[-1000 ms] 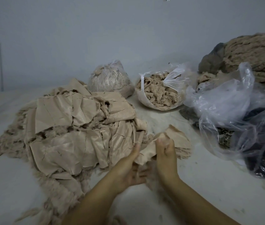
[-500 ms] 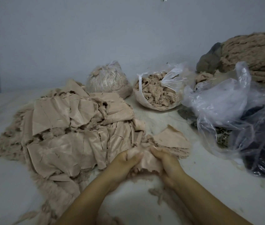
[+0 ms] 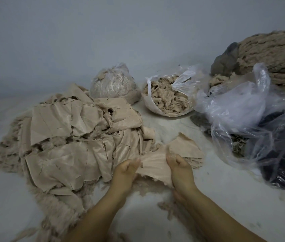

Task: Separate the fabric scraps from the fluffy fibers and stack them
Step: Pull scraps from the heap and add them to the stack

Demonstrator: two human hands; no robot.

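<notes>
Work seems far from done — left hand (image 3: 127,169) and right hand (image 3: 180,169) grip one fabric scrap (image 3: 153,167), while the small stack (image 3: 185,147) waits beside the big unsorted pile (image 3: 71,140).

Your two forearms come into view from the near edge, and both are bare from there to the wrist: no sleeve or cuff shows on either. Your left hand (image 3: 127,172) and your right hand (image 3: 180,169) are uncovered too, without gloves. No ring, watch, strap or band shows on the wrists or on the fingers you can see. The nails that show are short and plain. Fine wisps of pale fluff cling around your fingers and the near side of your right wrist.
</notes>
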